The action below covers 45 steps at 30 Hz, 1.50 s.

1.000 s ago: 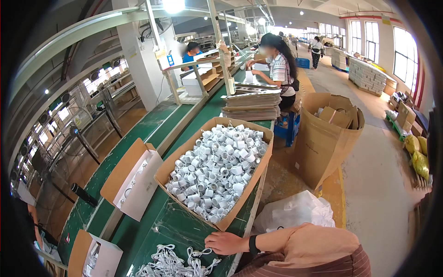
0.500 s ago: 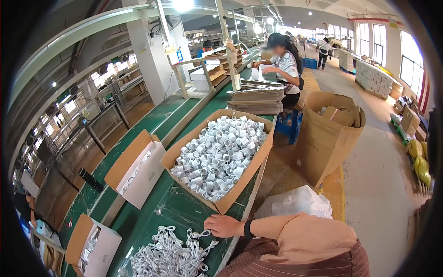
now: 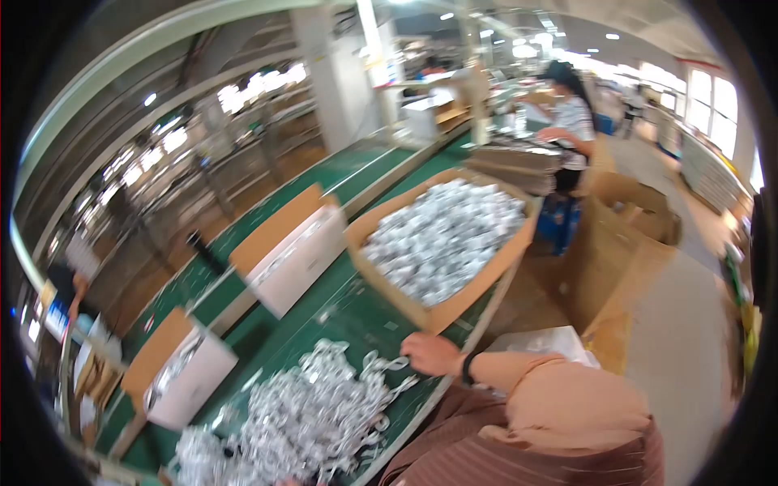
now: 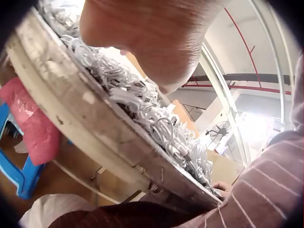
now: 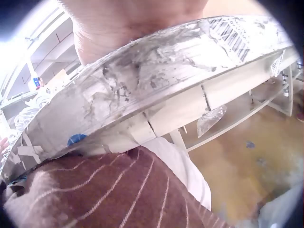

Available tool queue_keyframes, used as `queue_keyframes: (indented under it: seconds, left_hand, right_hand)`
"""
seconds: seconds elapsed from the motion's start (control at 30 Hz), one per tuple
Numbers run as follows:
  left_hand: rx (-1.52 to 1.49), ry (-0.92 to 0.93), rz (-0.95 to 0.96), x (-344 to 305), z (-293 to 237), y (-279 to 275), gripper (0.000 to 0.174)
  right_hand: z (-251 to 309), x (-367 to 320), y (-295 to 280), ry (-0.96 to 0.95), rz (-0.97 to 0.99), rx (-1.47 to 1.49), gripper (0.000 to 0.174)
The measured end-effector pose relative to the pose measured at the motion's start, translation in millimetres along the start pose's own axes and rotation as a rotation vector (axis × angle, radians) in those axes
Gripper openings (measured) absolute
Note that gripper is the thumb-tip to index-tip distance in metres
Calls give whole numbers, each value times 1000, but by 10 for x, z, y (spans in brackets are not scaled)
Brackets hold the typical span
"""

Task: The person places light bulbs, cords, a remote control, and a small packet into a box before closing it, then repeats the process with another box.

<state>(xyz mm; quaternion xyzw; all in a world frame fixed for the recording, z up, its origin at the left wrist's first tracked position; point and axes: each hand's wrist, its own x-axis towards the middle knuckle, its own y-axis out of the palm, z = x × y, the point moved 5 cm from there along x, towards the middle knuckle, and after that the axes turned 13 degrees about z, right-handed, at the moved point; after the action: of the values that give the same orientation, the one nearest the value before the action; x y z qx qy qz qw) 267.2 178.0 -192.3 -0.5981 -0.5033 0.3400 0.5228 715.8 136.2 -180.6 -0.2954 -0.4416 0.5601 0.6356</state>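
A heap of white cables (image 3: 300, 413) lies on the green conveyor top, near its edge. My right hand (image 3: 431, 354) rests on that edge by the far end of the heap, fingers loosely bent, fingertips right at a cable loop. In the right wrist view the base of the right hand (image 5: 137, 23) lies over the metal edge and its fingers are hidden. My left hand (image 4: 147, 42) is over the near part of the cables in the left wrist view; its fingers are out of sight, so I cannot tell whether it holds one.
A carton of small white cylindrical parts (image 3: 446, 235) stands just beyond the cables. Two open white boxes (image 3: 304, 259) sit along the left side. Stacked cardboard (image 3: 515, 166) and a seated person (image 3: 571, 121) are farther back. A tall carton (image 3: 616, 251) stands on the floor at right.
The head view has swung left and down, showing more of the cable heap and blurring the scene. The right hand stays at the conveyor edge beside the same cable loop.
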Motion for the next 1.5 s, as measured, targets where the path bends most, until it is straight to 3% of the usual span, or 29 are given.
queue_keyframes:
  seconds: [0.07,0.1,0.17,0.83,0.9,0.93,1.03,1.1,1.17,1.23,1.37,1.47,1.5]
  left_hand:
    - [84,18,-75,0,-173,-131,61]
    - [15,18,-240,-21,-298,-189,52]
    - [-28,-60,-21,-31,-151,-36,71]
    - [-89,-118,-48,-4,-212,-127,62]
    - [-89,-96,-78,-6,-192,-103,62]
    - [-80,-97,-86,-3,-179,-96,62]
    - [-68,-88,-108,-7,-168,-97,61]
    - [-69,-79,-99,-16,-146,-84,61]
    - [-84,-65,-78,-6,-147,-109,60]
    - [-94,-102,-83,-6,-155,-124,60]
    - [-92,-108,-96,-13,-141,-98,58]
    - [-107,-105,-95,-12,-135,-104,59]
    - [-104,-105,-89,-9,-131,-100,59]
  right_hand:
    - [15,-2,-22,-13,-75,32,16]
    - [41,8,-51,3,-54,23,17]
    - [86,6,-102,45,-33,28,16]
    - [-6,56,-87,9,-37,140,22]
    - [-44,48,-16,285,-37,546,24]
    - [143,95,-85,199,-62,562,25]
    - [1050,418,-416,-135,52,668,30]
    - [1490,754,-598,-268,128,556,30]
    - [1647,1220,-632,-392,61,307,34]
    - [1645,1776,-715,-424,-54,250,38]
    - [1116,2978,-751,-91,-142,-113,47]
    - [582,3615,-709,-87,-189,-265,41]
    - [448,3738,-670,-8,-93,-350,38]
